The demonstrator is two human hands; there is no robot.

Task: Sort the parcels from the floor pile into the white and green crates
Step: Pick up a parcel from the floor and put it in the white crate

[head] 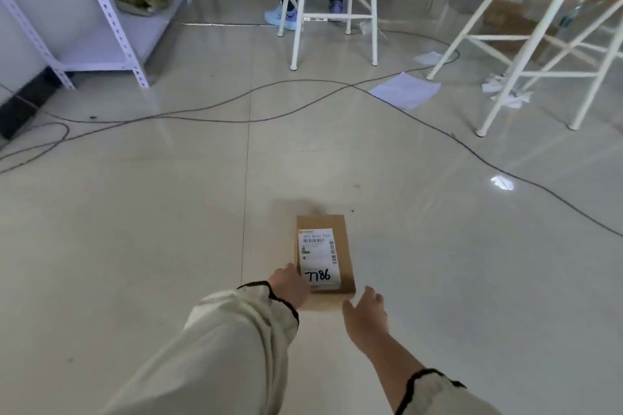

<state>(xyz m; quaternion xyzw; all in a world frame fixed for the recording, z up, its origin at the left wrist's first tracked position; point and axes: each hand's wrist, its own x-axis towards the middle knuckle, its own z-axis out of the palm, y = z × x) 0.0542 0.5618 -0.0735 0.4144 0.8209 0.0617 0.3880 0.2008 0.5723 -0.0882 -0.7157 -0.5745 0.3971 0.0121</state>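
One parcel (324, 254) on the floor. Left hand (289, 285) at its corner, grip indiscernible. Right hand (365, 312) beside it, fingers spread.

bare floor (421, 246) around parcel (325, 254) (cables (202, 109) beyond)

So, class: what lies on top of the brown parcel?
A white shipping label with barcodes and handwritten 7786 is stuck on the parcel. The left hand grips its near left corner, hiding that bit of the top.
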